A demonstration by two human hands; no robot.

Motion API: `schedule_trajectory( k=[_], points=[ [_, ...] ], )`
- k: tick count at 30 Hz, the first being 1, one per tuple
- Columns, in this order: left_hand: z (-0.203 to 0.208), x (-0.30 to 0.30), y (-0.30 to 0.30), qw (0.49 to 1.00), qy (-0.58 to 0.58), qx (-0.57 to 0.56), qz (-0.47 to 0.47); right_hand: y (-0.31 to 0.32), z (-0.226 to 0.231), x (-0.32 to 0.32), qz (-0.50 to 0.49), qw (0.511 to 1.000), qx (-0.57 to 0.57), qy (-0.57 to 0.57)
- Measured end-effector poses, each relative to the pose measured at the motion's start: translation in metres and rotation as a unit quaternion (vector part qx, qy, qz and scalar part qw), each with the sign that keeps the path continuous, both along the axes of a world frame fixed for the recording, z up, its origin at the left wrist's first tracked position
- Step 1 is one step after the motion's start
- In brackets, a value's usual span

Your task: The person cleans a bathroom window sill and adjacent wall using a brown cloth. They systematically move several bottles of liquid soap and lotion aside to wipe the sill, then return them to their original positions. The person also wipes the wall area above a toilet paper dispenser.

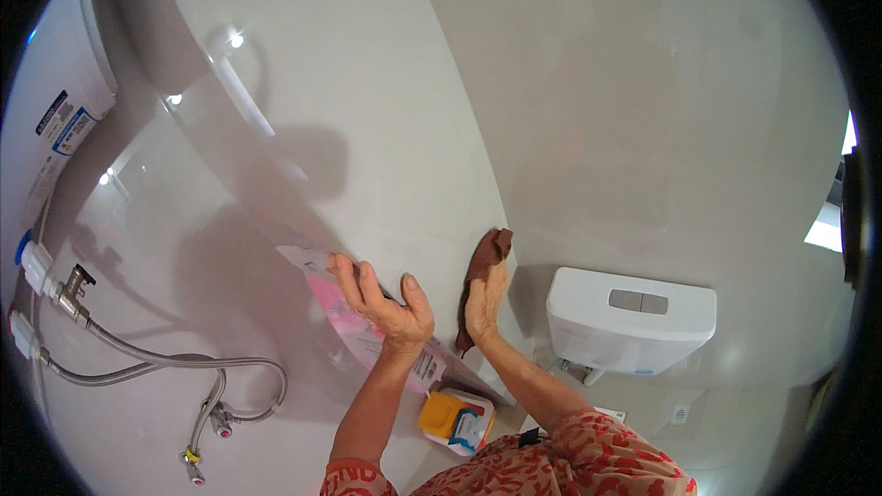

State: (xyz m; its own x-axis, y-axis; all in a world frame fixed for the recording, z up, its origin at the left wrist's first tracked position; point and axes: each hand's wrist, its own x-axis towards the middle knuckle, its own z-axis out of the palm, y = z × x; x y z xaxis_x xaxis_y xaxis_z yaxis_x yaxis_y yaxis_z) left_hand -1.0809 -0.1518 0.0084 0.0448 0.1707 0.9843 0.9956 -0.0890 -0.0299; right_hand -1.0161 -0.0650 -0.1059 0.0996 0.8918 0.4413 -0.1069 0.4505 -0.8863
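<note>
My right hand (484, 308) presses a brown cloth (480, 264) against the pale glossy wall, close to the corner where two walls meet. Part of the cloth sticks out above and beside the fingers. To its left, my left hand (390, 308) is raised with thumb and fingers apart, and nothing shows between them. Behind that hand is a pink and white printed sheet (335, 312), partly covered by the hand and wrist. Whether the left hand touches the sheet I cannot tell.
At right is a white toilet cistern (588, 335). A white tub (484, 402) with a yellow item (443, 413) stands low near my body. At left are a white water heater (55, 92), a metal valve (72, 298) and braided hoses (175, 363). A floor drain (680, 414) lies lower right.
</note>
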Motion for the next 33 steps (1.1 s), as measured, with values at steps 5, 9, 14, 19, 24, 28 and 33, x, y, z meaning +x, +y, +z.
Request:
schedule_trajectory(
  k=[5,9,14,19,24,28,33],
  points=[
    [0.003,0.003,-0.004,1.000,0.012,-0.023,0.011,-0.010,0.074,0.002,0.019,0.984,0.176,-0.029],
    [0.000,0.000,-0.005,1.000,0.006,-0.015,-0.005,0.045,0.138,-0.004,-0.027,0.956,0.292,-0.001],
    [-0.004,-0.003,-0.003,1.000,-0.002,-0.009,-0.028,0.098,0.206,-0.008,-0.059,0.963,0.261,0.019],
    [-0.008,-0.004,0.000,0.999,-0.013,0.011,-0.051,0.109,0.288,-0.010,-0.080,0.922,0.378,0.029],
    [-0.010,-0.007,-0.003,0.998,-0.018,0.018,-0.057,0.073,0.242,-0.010,-0.015,0.852,0.524,-0.001],
    [-0.015,-0.007,-0.002,0.998,-0.028,0.012,-0.057,0.016,0.173,0.001,0.032,0.814,0.580,0.003],
    [-0.035,-0.016,0.002,0.984,-0.084,0.023,-0.155,0.009,0.198,0.004,0.023,0.780,0.625,0.001]
  ],
)
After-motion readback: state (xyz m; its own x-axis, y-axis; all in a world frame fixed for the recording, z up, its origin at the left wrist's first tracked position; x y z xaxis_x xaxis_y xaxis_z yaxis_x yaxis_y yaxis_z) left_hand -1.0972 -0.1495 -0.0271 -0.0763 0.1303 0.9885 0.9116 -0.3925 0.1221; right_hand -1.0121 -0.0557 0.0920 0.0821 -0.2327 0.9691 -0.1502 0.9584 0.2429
